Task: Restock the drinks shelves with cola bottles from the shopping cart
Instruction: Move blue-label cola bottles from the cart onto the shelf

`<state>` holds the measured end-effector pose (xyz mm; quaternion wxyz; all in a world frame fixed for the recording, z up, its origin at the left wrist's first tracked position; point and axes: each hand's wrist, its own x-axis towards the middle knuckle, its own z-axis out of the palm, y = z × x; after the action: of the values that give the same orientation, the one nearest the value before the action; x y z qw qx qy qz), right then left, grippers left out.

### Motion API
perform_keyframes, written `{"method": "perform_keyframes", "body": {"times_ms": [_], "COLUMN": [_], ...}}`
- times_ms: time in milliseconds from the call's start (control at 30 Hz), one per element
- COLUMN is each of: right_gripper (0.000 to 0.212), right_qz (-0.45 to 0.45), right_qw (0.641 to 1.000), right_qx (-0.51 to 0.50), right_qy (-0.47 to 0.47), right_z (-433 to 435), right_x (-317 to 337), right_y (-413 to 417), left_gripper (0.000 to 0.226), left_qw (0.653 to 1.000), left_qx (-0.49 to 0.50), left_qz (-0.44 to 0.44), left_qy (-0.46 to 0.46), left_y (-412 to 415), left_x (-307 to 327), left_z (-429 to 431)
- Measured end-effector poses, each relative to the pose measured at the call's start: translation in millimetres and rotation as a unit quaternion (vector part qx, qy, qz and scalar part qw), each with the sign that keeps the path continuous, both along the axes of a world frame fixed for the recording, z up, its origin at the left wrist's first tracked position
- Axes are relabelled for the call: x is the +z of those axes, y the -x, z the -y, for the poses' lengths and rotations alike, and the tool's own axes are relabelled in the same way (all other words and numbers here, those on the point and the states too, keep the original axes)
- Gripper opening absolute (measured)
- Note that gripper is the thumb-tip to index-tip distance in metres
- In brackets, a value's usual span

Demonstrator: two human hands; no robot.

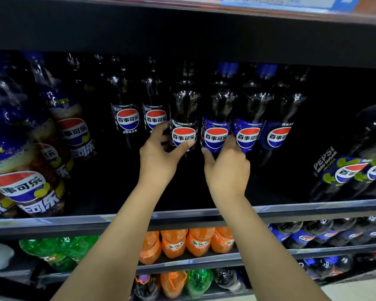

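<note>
Several dark cola bottles stand upright deep on the black drinks shelf. My left hand grips a black-label cola bottle low on its label, thumb across the front and fingers round its left side. My right hand holds the neighbouring blue-label cola bottle at its base, thumb on the left and fingers between it and another blue-label bottle. Both bottles stand on the shelf. The shopping cart is out of view.
Large cola bottles crowd the shelf's left end; zero-sugar bottles stand at the right. Bare dark shelf lies in front of the held bottles. The shelf above hangs low. Orange and green soda fill lower shelves.
</note>
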<state>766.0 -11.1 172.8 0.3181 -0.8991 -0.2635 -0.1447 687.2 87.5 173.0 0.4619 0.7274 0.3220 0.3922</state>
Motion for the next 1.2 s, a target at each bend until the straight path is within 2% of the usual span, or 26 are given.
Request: {"method": "perform_keyframes", "body": {"times_ms": [133,233,300,367,467,633,800,933,1200], "right_gripper": [0.056,0.052,0.061,0.069,0.065,0.057,0.062,0.058,0.063], "right_qz": [-0.007,-0.078,-0.132,-0.154,-0.151,-0.131,-0.038,0.009,-0.02], "right_qw": [1.0,0.996,0.989,0.984,0.984,0.955,0.91,0.862,0.776], "right_qx": [0.02,0.043,0.054,0.063,0.093,0.253,0.359,0.428,0.528], "right_qy": [0.022,-0.018,-0.048,-0.058,-0.032,0.078,0.202,0.272,0.345], "right_z": [4,10,14,21,27,21,23,26,4], "right_x": [4,9,15,24,35,48,49,36,-24], "right_y": [-3,0,9,28,69,151,239,300,453], "left_gripper": [0.061,0.07,0.08,0.088,0.081,0.071,0.078,0.072,0.085], "left_qw": [1.0,0.999,0.998,0.995,0.982,0.936,0.829,0.767,0.747], "left_qx": [-0.005,-0.025,-0.028,-0.022,-0.007,0.03,0.103,0.147,0.151], "left_qz": [0.0,-0.026,-0.052,-0.092,-0.186,-0.341,-0.531,-0.612,-0.645], "left_qy": [0.01,0.02,0.014,0.009,-0.035,-0.083,-0.142,-0.126,0.057], "left_y": [0,9,25,49,101,211,315,391,557], "left_x": [1,6,12,20,31,43,46,32,-40], "left_z": [2,12,22,34,48,61,70,75,64]}}
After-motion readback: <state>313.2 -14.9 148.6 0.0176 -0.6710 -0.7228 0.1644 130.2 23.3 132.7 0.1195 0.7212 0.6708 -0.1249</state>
